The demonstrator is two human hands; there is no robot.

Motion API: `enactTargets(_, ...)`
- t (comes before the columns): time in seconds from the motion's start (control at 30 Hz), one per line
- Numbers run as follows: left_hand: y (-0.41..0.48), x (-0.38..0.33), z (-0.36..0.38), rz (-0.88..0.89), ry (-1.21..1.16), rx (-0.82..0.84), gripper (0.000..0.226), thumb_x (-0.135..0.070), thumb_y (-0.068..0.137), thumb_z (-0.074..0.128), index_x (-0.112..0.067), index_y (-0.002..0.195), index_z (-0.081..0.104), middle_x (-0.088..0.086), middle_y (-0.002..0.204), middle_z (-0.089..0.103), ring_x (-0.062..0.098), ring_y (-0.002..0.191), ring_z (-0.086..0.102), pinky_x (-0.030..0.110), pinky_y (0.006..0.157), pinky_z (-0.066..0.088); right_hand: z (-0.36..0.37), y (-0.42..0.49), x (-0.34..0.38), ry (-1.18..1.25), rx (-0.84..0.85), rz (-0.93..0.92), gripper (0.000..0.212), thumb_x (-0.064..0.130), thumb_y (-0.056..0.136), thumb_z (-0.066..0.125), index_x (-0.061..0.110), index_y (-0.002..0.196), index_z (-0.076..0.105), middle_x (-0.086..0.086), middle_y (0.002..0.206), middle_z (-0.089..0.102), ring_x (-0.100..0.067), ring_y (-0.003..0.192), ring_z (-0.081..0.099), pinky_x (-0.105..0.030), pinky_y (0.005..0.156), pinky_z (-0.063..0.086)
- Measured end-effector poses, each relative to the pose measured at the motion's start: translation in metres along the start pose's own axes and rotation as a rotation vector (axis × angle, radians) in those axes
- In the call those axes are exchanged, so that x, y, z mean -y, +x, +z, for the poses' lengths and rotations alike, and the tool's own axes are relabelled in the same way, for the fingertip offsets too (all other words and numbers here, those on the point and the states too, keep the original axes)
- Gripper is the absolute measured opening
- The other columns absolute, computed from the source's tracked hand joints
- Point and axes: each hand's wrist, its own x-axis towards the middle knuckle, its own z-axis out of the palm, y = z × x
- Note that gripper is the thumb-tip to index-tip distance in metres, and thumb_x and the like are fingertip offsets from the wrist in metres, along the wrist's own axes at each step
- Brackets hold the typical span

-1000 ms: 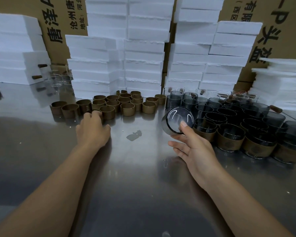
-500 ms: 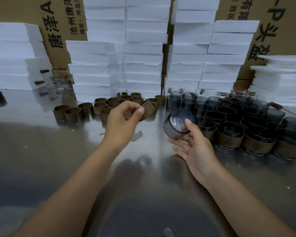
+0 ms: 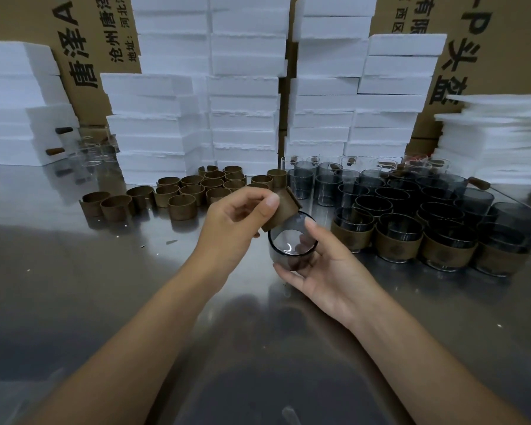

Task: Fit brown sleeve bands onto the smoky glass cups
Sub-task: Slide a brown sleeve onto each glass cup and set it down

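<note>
- Your left hand (image 3: 236, 223) pinched a brown sleeve band (image 3: 284, 207) between thumb and fingers. It held the band slantwise just over the cup's mouth, and I could not tell whether band and rim touched.
- Your right hand (image 3: 328, 271) gripped a smoky glass cup (image 3: 292, 245), tipped so its open mouth faced you. One digit lay over the upper wall and the others curled beneath it. The cup was bare of any band and raised off the steel table (image 3: 105, 286).
- To your left, loose bands (image 3: 193, 191) stood on end in a cluster on the table.
- To your right, a front row of banded cups (image 3: 399, 243) stood upright. Each sleeve bore a faint round stamp, too small to read.
- Behind that row, bare smoky cups (image 3: 380, 191) stood packed together.
- At the far left, clear glassware (image 3: 89, 154) with brown handles stood near the foam.
- White foam blocks (image 3: 242, 102) were stacked high along the back of the table.
- Behind the foam, the left carton (image 3: 83, 56) showed sideways print: a large "A" and "唐泽", then smaller "沧州唐泽" and "地址:河北", the rest hidden.
- The right carton (image 3: 488, 41) read "P头盔" in large characters, with "有限" and "(西区" smaller, partly cut off.
</note>
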Motion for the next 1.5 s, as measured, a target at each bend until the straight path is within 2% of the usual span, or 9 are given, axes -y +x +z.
enactTargets(0.17, 0.0, 0.0, -0.001, 0.047, 0.079, 0.05, 0.01, -0.031, 0.084, 0.059, -0.024, 0.081, 0.066, -0.01, 0.086, 0.064, 0.008, 0.083, 0.056, 0.025, 0.078, 0.045, 0.001, 0.002, -0.001, 0.026, -0.007, 0.042, 0.078, 0.04, 0.054, 0.076, 0.005, 0.121, 0.058, -0.011, 0.098, 0.061, -0.019, 0.084, 0.066, -0.035, 0.059, 0.058)
enactTargets(0.27, -0.001, 0.001, 0.001, 0.069, 0.109, 0.074, 0.013, -0.032, 0.082, 0.057, -0.024, 0.084, 0.066, -0.005, 0.106, 0.059, 0.006, 0.102, 0.056, 0.021, 0.086, 0.046, 0.002, 0.002, 0.0, 0.033, -0.021, 0.049, 0.077, 0.042, 0.053, 0.077, 0.007, 0.119, 0.056, -0.011, 0.105, 0.05, -0.023, 0.099, 0.05, -0.034, 0.059, 0.058)
enactTargets(0.37, -0.001, 0.0, 0.002, 0.058, 0.105, 0.097, 0.011, -0.021, 0.089, 0.057, -0.027, 0.085, 0.065, -0.006, 0.115, 0.055, 0.002, 0.111, 0.053, 0.011, 0.083, 0.044, 0.0, 0.002, 0.001, 0.039, -0.02, 0.047, 0.066, 0.041, 0.054, 0.076, 0.009, 0.11, 0.063, -0.009, 0.098, 0.065, -0.021, 0.093, 0.062, -0.035, 0.059, 0.058)
enactTargets(0.63, -0.007, -0.008, 0.011, 0.044, -0.003, 0.048, 0.014, -0.033, 0.075, 0.061, -0.02, 0.077, 0.066, -0.006, 0.115, 0.062, -0.004, 0.096, 0.061, 0.009, 0.074, 0.046, 0.002, 0.0, 0.001, 0.041, -0.004, 0.025, 0.058, 0.051, 0.05, 0.072, 0.018, 0.098, 0.069, -0.01, 0.104, 0.073, -0.025, 0.102, 0.066, -0.035, 0.064, 0.059)
enactTargets(0.83, -0.01, -0.009, 0.014, 0.061, -0.089, 0.091, 0.023, 0.0, 0.084, 0.064, -0.015, 0.102, 0.064, -0.004, 0.107, 0.067, 0.001, 0.093, 0.067, 0.013, 0.075, 0.05, 0.004, -0.002, 0.003, 0.01, 0.019, 0.0, 0.085, 0.057, 0.051, 0.068, 0.013, 0.123, 0.062, -0.011, 0.115, 0.069, -0.027, 0.111, 0.064, -0.036, 0.071, 0.059)
enactTargets(1.0, -0.011, -0.01, 0.016, 0.064, -0.079, 0.098, 0.03, 0.004, 0.087, 0.06, -0.012, 0.112, 0.061, -0.001, 0.103, 0.068, 0.0, 0.09, 0.067, 0.012, 0.073, 0.05, 0.004, -0.003, 0.005, 0.014, 0.046, -0.01, 0.094, 0.055, 0.048, 0.07, 0.011, 0.13, 0.057, -0.013, 0.121, 0.066, -0.028, 0.115, 0.062, -0.04, 0.079, 0.055)
enactTargets(1.2, -0.011, -0.007, 0.016, 0.035, -0.055, 0.082, 0.032, 0.003, 0.089, 0.058, -0.014, 0.116, 0.061, -0.003, 0.114, 0.066, -0.002, 0.104, 0.062, 0.013, 0.081, 0.049, 0.005, -0.003, 0.006, 0.012, 0.013, 0.007, 0.077, 0.042, 0.058, 0.073, 0.011, 0.127, 0.06, -0.012, 0.12, 0.065, -0.027, 0.115, 0.061, -0.039, 0.077, 0.055)
enactTargets(1.33, -0.009, 0.0, 0.02, -0.164, -0.112, 0.023, 0.032, -0.014, 0.091, 0.059, -0.02, 0.122, 0.059, -0.004, 0.122, 0.064, 0.007, 0.115, 0.058, 0.031, 0.1, 0.046, 0.004, -0.002, 0.007, 0.025, 0.005, -0.031, 0.059, 0.039, 0.06, 0.073, 0.015, 0.113, 0.065, -0.009, 0.106, 0.069, -0.025, 0.105, 0.066, -0.036, 0.073, 0.057)
enactTargets(1.5, -0.01, 0.002, 0.025, -0.38, -0.262, 0.139, 0.02, -0.028, 0.094, 0.052, -0.028, 0.109, 0.066, -0.009, 0.096, 0.071, 0.012, 0.101, 0.063, 0.033, 0.079, 0.05, 0.002, -0.003, 0.006, 0.033, 0.013, -0.051, 0.046, 0.038, 0.06, 0.073, 0.018, 0.101, 0.068, -0.009, 0.098, 0.072, -0.024, 0.097, 0.07, -0.035, 0.074, 0.057)
